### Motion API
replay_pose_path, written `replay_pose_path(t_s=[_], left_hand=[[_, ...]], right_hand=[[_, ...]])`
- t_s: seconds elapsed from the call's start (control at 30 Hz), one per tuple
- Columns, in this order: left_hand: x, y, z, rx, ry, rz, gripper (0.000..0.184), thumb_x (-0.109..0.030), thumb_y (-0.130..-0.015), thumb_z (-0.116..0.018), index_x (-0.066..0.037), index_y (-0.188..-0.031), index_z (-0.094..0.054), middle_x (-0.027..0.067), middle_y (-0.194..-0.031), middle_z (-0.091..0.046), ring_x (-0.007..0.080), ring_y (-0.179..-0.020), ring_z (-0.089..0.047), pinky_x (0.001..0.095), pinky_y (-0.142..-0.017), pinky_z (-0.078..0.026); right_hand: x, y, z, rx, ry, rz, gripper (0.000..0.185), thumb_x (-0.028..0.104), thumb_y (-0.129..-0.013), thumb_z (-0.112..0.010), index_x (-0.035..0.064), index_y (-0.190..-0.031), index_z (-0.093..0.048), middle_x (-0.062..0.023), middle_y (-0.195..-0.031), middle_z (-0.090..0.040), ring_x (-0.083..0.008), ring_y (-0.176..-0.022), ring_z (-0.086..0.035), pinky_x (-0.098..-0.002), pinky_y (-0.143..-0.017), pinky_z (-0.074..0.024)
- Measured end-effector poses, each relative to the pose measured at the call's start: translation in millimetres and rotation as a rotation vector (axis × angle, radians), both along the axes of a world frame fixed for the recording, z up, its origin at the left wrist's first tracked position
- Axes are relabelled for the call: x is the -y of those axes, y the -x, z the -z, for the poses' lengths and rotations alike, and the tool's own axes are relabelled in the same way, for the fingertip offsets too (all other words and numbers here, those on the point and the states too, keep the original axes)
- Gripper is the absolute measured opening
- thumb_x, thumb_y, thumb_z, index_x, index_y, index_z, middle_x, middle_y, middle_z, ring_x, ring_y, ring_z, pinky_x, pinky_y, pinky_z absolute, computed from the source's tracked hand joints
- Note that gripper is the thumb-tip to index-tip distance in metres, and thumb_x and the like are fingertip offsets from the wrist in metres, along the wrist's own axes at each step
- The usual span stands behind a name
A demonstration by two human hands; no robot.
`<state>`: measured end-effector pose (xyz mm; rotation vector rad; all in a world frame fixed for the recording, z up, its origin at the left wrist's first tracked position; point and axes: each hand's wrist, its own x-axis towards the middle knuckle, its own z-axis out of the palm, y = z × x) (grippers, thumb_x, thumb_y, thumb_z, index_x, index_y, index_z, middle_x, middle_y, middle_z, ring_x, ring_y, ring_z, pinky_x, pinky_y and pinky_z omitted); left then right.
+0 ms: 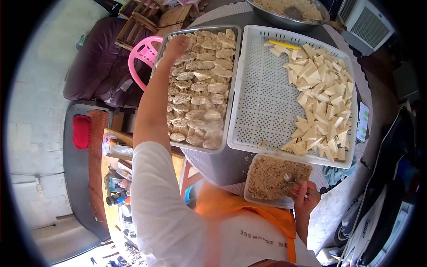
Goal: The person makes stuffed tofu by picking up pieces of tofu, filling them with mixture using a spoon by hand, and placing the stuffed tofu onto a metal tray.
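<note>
My right hand [306,196] is closed round the handle of a metal spoon [290,178]. The spoon's bowl rests on brown minced filling [269,175] in a white container [247,196] close to my body. My left arm stretches out over a metal tray [232,89] at the left. At the tray's far left corner, my left hand [179,46] is blurred, and its fingers cannot be made out. Rows of filled pale pieces [200,100] cover that tray. A white perforated basket [260,98] beside it holds a heap of pale triangular pieces, like cut tofu [322,95].
A yellow strip-like tool [284,45] lies at the basket's far side. Behind stands a large metal bowl [327,13] of filling. A phone [363,120] lies right of the basket, and a blue cloth [340,172] below it. A pink chair [141,55] stands left of the tray.
</note>
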<state>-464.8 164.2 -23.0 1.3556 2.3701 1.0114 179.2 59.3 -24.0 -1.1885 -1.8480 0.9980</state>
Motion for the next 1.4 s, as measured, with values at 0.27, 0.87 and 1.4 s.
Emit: replay_pose_path(t_s=[0.27,0.87,1.4], left_hand=[[64.7,-110.9,-68.0,0.936,-0.535,0.124,0.028,-0.006,-0.091,-0.052,0.001,-0.117,-0.049,0.0105,-0.107,-0.059,0.0197,-0.089,-0.062,0.0293,-0.075,-0.054],[143.1,-429.5,-20.0,1.742,-0.182,0.506,0.016,-0.017,-0.096,-0.051,-0.006,-0.105,-0.054,0.0014,-0.09,-0.052,0.0101,-0.077,-0.05,0.023,-0.058,-0.043],[162.7,-461.4,-1.5,1.886,-0.056,0.299,0.043,-0.04,-0.1,-0.038,-0.011,-0.069,-0.04,-0.0014,-0.057,-0.039,0.0096,-0.046,-0.037,0.0231,-0.038,-0.027]], right_hand=[[-0.3,1.4,-4.3,0.027,-0.032,-0.011,0.016,0.006,-0.093,-0.051,-0.0038,-0.082,-0.058,-0.0076,-0.055,-0.058,-0.0128,-0.048,-0.057,-0.0237,-0.047,-0.0445],[4.2,1.4,-1.2,0.002,-0.007,0.004,0.019,0.009,-0.094,-0.052,-0.0046,-0.084,-0.06,-0.0078,-0.06,-0.061,-0.0111,-0.051,-0.06,-0.0225,-0.048,-0.0464],[5.0,0.7,1.7,-0.019,0.014,0.006,0.02,0.011,-0.094,-0.054,-0.0052,-0.086,-0.062,-0.0085,-0.06,-0.062,-0.0108,-0.051,-0.06,-0.0223,-0.047,-0.0469]])
